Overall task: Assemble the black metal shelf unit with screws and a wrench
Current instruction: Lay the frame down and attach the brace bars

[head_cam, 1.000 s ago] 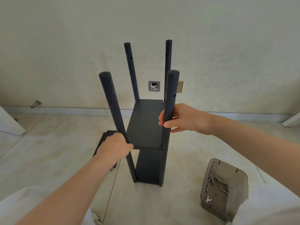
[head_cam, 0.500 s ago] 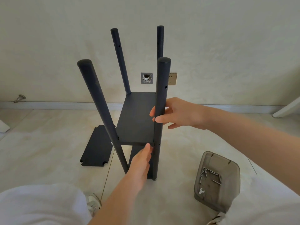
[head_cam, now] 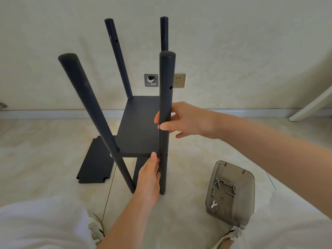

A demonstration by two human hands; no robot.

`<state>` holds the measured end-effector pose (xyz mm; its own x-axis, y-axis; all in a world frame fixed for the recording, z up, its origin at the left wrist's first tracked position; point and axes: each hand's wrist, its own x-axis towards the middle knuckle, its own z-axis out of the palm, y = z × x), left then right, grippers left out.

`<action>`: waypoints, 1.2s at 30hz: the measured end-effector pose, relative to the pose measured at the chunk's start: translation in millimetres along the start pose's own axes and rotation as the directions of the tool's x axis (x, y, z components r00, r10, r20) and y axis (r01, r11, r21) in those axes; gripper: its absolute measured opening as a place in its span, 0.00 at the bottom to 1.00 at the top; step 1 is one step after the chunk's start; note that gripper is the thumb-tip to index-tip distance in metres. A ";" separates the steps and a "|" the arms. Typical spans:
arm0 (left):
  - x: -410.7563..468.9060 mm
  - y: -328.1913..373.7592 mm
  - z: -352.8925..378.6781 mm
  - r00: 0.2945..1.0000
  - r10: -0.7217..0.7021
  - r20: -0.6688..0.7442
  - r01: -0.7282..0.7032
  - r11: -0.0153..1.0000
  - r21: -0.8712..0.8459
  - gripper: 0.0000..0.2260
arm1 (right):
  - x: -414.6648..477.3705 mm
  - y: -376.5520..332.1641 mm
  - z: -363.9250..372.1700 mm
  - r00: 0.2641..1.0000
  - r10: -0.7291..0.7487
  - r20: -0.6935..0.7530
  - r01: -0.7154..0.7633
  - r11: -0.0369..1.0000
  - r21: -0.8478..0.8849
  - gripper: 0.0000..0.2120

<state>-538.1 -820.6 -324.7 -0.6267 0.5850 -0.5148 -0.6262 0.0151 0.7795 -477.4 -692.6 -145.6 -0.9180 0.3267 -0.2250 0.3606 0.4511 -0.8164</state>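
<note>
Black metal shelf unit (head_cam: 138, 126) stands upright on the pale tiled floor (head_cam: 45, 159) at frame centre: four round posts, one flat black shelf fitted partway up, a second dark panel showing below it. Right hand (head_cam: 186, 121) is clamped round the front right round black post (head_cam: 167, 78) at mid-height, thumb in front, fingers wrapped behind. Left hand (head_cam: 149, 177) enters from bottom centre, fingers straight and together, tips touching the fitted shelf's front edge right beside that post; it holds nothing. Loose flat black shelf panel (head_cam: 95, 164) with notched corners lies on the floor left of the unit. Translucent grey plastic bin (head_cam: 242, 203) sits lower right, apart from the unit; inside are silver screws (head_cam: 222, 185) and a small silver wrench (head_cam: 213, 204)
</note>
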 end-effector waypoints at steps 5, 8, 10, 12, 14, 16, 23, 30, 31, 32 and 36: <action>-2.0 3.8 -1.6 0.999 0.036 -0.018 -0.036 0.999 -0.021 0.10 | 0.1 -2.4 4.7 1.000 -0.011 0.011 0.010 1.000 0.015 0.07; 0.4 7.0 -3.3 0.998 0.034 -0.049 -0.033 0.999 0.004 0.12 | 0.9 -2.1 6.0 1.000 -0.025 0.008 0.024 1.000 0.017 0.07; 3.2 6.3 -4.3 0.998 0.025 -0.059 -0.025 1.000 0.001 0.11 | 1.4 -1.4 6.4 1.000 -0.030 0.009 0.030 0.999 0.019 0.07; 4.7 5.2 -4.6 0.998 0.021 -0.058 -0.022 1.000 -0.018 0.10 | 2.2 -0.8 6.2 0.999 -0.032 0.009 0.032 0.999 0.016 0.06; 3.8 4.9 -4.5 0.999 0.011 -0.050 -0.013 0.999 -0.030 0.10 | 3.1 -0.4 6.0 0.999 -0.032 0.007 0.032 0.999 0.010 0.07; 2.4 5.1 -3.5 0.999 -0.001 -0.046 -0.001 0.999 -0.044 0.09 | 3.9 0.2 6.4 0.999 -0.036 0.004 0.036 0.999 0.004 0.07; 0.3 6.0 -0.3 0.997 0.004 -0.081 -0.002 1.000 0.016 0.09 | 6.7 8.2 -4.7 0.995 0.033 0.096 -0.043 0.993 0.106 0.12; -1.2 5.6 0.7 0.999 0.028 -0.041 -0.025 0.997 0.072 0.09 | 17.7 70.8 -21.3 0.939 0.310 0.153 -0.318 0.947 0.036 0.09; -0.9 6.0 0.6 0.999 0.028 -0.042 -0.024 0.996 0.089 0.09 | 20.1 89.6 -17.7 0.927 0.357 0.117 -0.365 0.930 0.052 0.09; -0.2 6.3 0.1 0.999 0.025 -0.042 -0.021 0.994 0.104 0.09 | 21.3 111.3 -10.9 0.909 0.412 0.068 -0.417 0.904 0.091 0.09; 3.2 5.7 -4.2 0.999 0.022 -0.029 -0.017 0.987 0.162 0.13 | 12.2 205.9 35.8 0.736 0.676 -0.029 -0.673 0.736 0.067 0.13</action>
<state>-545.6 -822.1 -323.4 -0.6538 0.5614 -0.5073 -0.5319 0.1357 0.8358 -420.2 -625.5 -335.5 -0.4275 0.5696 -0.7020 0.8725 0.0567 -0.4853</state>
